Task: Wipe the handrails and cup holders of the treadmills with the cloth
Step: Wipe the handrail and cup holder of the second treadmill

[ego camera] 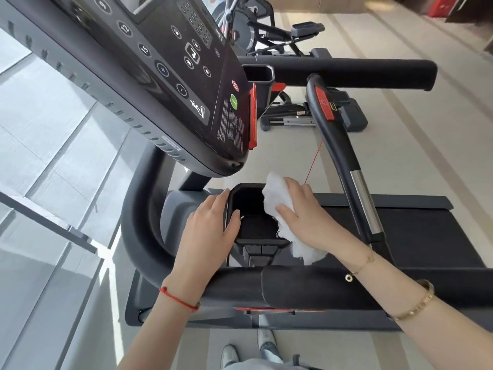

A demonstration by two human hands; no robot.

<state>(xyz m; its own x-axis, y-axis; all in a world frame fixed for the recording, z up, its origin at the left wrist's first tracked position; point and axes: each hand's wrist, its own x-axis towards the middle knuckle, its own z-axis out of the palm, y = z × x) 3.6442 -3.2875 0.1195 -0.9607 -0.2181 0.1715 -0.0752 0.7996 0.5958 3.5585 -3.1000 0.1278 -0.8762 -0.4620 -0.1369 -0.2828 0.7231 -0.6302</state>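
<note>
While the left hand (210, 225) holds the cup holder (256, 217), the right hand (304, 214) presses the cloth (274, 193) on its rim.

The left fingers (217, 202) lie straight along the holder's left wall, and the thumb hooks over the edge. The right fingers (289, 182) are curled, clamped on the white cloth, which hangs over the holder's right side. A black handrail (306, 287) runs under both wrists, just below the console (170, 76).
</note>
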